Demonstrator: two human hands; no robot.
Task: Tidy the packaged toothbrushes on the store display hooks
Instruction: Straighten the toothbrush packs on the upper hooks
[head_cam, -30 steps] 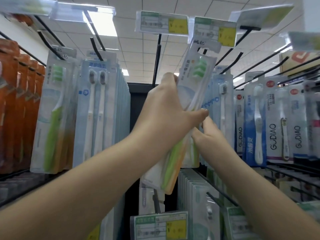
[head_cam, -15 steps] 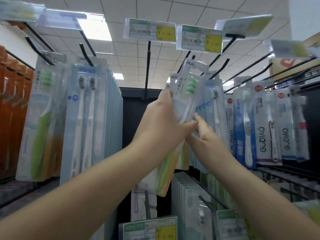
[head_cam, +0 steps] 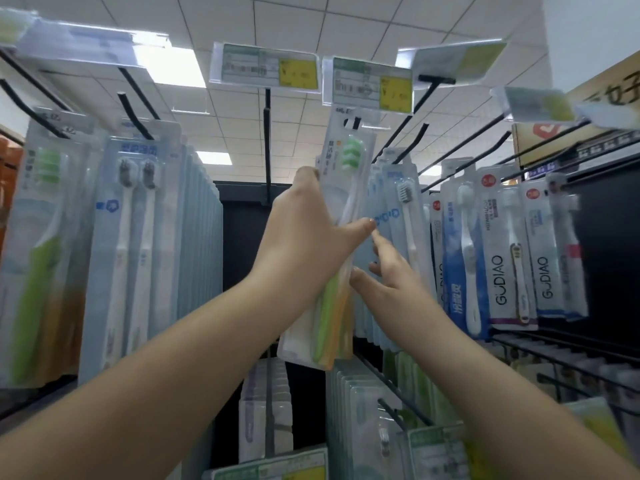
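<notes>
My left hand (head_cam: pixel 304 244) grips a clear pack with a green-handled toothbrush (head_cam: pixel 341 216), held upright at the middle of the display. The pack's hang hole sits at the tip of a black hook (head_cam: pixel 353 123) under a yellow price tag (head_cam: pixel 367 84). My right hand (head_cam: pixel 391 278) reaches up just right of the pack, fingers straight, touching the blue-white packs (head_cam: pixel 398 237) hanging behind it. More green-brush packs (head_cam: pixel 38 258) hang at the far left.
Rows of packaged toothbrushes fill the hooks: twin white brushes (head_cam: pixel 135 244) at left, GUDIAO packs (head_cam: pixel 502 251) at right. An empty black hook (head_cam: pixel 266 147) hangs in the middle gap. Lower hooks with packs (head_cam: pixel 360 403) and a price tag (head_cam: pixel 273 467) sit below my arms.
My left hand has raised the green-brush pack and straightened it, bringing its top to the hook under the price tag. My right hand stays beside it against the blue packs.
</notes>
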